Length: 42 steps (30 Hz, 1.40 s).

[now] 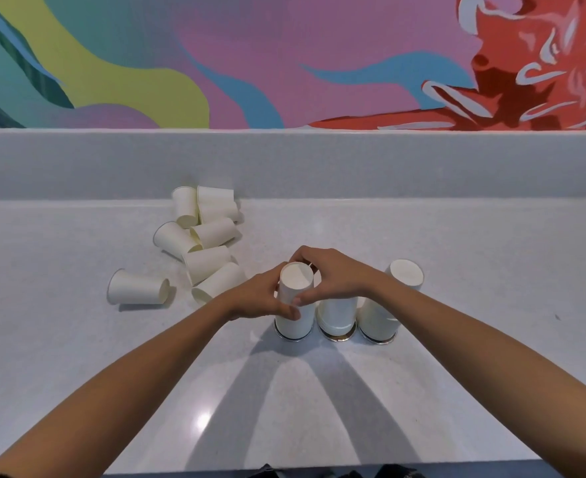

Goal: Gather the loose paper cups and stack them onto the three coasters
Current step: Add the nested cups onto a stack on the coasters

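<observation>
As left hand (pixel 262 300) and right hand (pixel 334 277) pinch tapered paper cup (pixel 296 281), seemingly nested

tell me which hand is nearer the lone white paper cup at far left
Left. The left hand, gripping the leftmost stack's top cup, sits right of the lone white paper cup; the right hand grips the top cup's farther side.

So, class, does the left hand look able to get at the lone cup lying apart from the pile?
Probably yes, once it lets go: the left hand grips the top cup of the left stack, while the lone cup lies on open counter to its left, clear of the pile.
</observation>
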Available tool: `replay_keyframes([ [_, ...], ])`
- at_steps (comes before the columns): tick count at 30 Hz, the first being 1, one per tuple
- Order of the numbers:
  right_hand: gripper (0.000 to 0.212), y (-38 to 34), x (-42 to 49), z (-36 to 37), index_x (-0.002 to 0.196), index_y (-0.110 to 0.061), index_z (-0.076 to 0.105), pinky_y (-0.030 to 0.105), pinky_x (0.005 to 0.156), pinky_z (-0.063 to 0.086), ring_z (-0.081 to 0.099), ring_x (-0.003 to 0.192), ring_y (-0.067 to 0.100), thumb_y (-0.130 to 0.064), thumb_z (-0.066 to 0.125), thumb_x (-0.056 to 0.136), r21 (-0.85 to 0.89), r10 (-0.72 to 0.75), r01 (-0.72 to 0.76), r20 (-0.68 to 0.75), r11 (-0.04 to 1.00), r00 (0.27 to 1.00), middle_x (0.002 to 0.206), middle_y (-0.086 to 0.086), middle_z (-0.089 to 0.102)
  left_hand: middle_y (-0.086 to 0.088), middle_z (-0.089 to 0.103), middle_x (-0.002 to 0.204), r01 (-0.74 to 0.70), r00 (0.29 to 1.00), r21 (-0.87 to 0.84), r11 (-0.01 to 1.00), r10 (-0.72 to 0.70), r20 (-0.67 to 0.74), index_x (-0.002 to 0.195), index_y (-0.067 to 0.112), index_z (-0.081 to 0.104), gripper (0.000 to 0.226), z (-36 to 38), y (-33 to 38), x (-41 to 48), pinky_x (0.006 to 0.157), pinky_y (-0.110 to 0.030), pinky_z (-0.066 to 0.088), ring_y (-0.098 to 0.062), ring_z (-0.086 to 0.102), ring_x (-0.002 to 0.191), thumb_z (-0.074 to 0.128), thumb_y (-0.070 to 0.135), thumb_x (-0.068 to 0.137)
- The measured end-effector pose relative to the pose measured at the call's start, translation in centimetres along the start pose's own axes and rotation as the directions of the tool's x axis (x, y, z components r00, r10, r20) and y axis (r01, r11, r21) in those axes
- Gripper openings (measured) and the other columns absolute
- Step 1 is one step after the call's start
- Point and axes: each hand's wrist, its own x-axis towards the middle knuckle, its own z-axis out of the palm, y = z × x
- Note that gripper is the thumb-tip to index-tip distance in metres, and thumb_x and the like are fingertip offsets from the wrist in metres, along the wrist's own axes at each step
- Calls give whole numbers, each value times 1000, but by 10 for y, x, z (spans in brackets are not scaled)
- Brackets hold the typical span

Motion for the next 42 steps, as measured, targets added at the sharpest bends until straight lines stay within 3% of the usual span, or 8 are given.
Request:
replay_keyframes([
  [12, 60, -15, 14, -38, 130, -30, 46, 28, 96, 42, 51, 116, 12, -47, 72, 79, 8, 168, -175, 243, 985, 956, 125, -9, 54, 5, 50, 133, 101, 991, 25, 995, -103, 81, 139, 33, 33, 87, -39, 11, -5, 97, -30, 49, -13, 49, 122, 84, 14, 71],
  [16, 60, -18, 34, -44, 129, -30, 49, 35, 101, 43, 54, 116, 14, -55, 69, 78, 76, 169, -186, 187, 980, 968, 124, -7, 58, 1, 53, 129, 165, 984, 203, 965, -147, -99, 136, 30, 38, 76, -65, 9, -13, 95, -29, 49, -14, 53, 112, 82, 27, 74],
  [20, 51, -15, 56, -38, 124, -25, 53, 26, 85, 43, 56, 106, 13, -49, 70, 81, 74, 209, -218, 113, 973, 971, 117, -5, 59, -4, 58, 124, 369, 905, 656, 659, -94, -415, 127, 15, 47, 56, -66, -8, -19, 81, -25, 44, -20, 58, 106, 70, 40, 82],
  [25, 42, -9, 75, -33, 120, -21, 56, 24, 79, 41, 54, 100, 15, -43, 67, 85, 93, 241, -243, 31, 966, 970, 117, -1, 59, -8, 50, 130, 441, 897, 757, 483, -198, -396, 141, 13, 31, 73, -52, -42, -13, 85, -30, 48, -25, 57, 112, 61, 51, 87],
  [33, 39, 3, 86, -23, 117, -18, 57, 24, 76, 45, 58, 90, 16, -39, 67, 86, 118, 316, -315, 12, 942, 949, 111, 2, 61, -8, 57, 118, 404, 915, 735, 545, -228, -334, 133, 14, 34, 69, -50, -46, 15, 76, -30, 47, -24, 59, 103, 67, 45, 81],
  [37, 44, 4, 90, -17, 120, -17, 54, 32, 88, 46, 56, 98, 18, -46, 62, 88, 87, 343, -340, -17, 936, 939, 114, 1, 58, -3, 61, 107, 357, 901, 482, 800, -158, -405, 121, 15, 44, 68, -55, -32, 23, 75, -31, 52, -21, 59, 93, 73, 53, 72],
  [39, 52, 1, 94, -14, 126, -18, 49, 33, 86, 48, 57, 101, 20, -54, 57, 88, 190, 370, -353, -64, 916, 927, 119, 2, 57, 0, 60, 102, 237, 858, 281, 930, -65, -510, 120, 16, 46, 66, -61, -15, 24, 74, -31, 52, -20, 60, 90, 74, 51, 72],
  [42, 54, -9, 99, -15, 125, -17, 48, 37, 80, 58, 66, 97, 22, -55, 58, 88, 541, 385, -289, -70, 790, 920, 117, 5, 63, 4, 56, 102, 87, 798, 109, 990, -4, -603, 122, 17, 45, 66, -68, 7, 27, 74, -26, 49, -16, 57, 90, 76, 48, 73],
])
